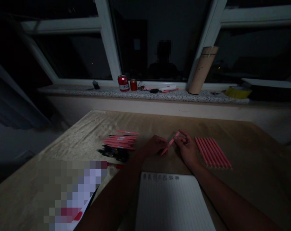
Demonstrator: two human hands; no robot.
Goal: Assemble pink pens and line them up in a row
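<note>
Both hands grip one pink pen, which is tilted with its upper end to the right. My left hand pinches its lower part. Near the upper end, the fingers of my right hand are closed on the pen. Left of my hands lies a loose pile of pink pens, some with white labels. Black pens lie just below that pile. To the right of my right hand, several pink pens are laid side by side in a neat row. A lined notebook with scribbled marks along its top lies between my forearms.
A red pen and a partly blurred white item lie at the left. Along the windowsill stand a red can, a small red jar, a tan cylinder and a yellow tape roll.
</note>
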